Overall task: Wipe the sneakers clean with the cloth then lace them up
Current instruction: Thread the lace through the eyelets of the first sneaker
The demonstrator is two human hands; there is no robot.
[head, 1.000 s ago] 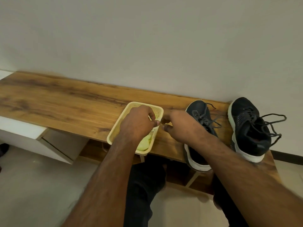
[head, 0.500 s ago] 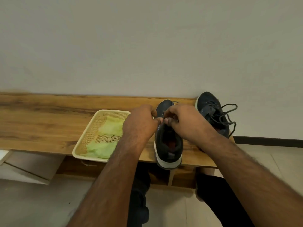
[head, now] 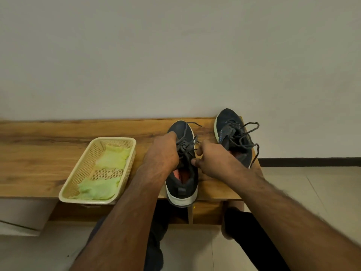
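Observation:
Two dark sneakers with white soles stand on a wooden bench (head: 39,163). The near sneaker (head: 182,184) has its heel over the bench's front edge and its grey laces loose. My left hand (head: 163,153) lies over its left side with fingers curled into the laces. My right hand (head: 212,159) pinches a lace at the sneaker's right side. The second sneaker (head: 230,132) stands further right by the wall, its laces hanging loose. Green cloths (head: 99,187) lie in a cream basket (head: 82,167) to the left.
A pale wall rises right behind the bench. The bench ends just past the second sneaker. Below are a tiled floor, open shelf compartments under the bench, and my dark trouser legs.
My hands moved from the basket's rim over to the near sneaker and now hold its laces. The view swung right, so the basket and its cloths show in full.

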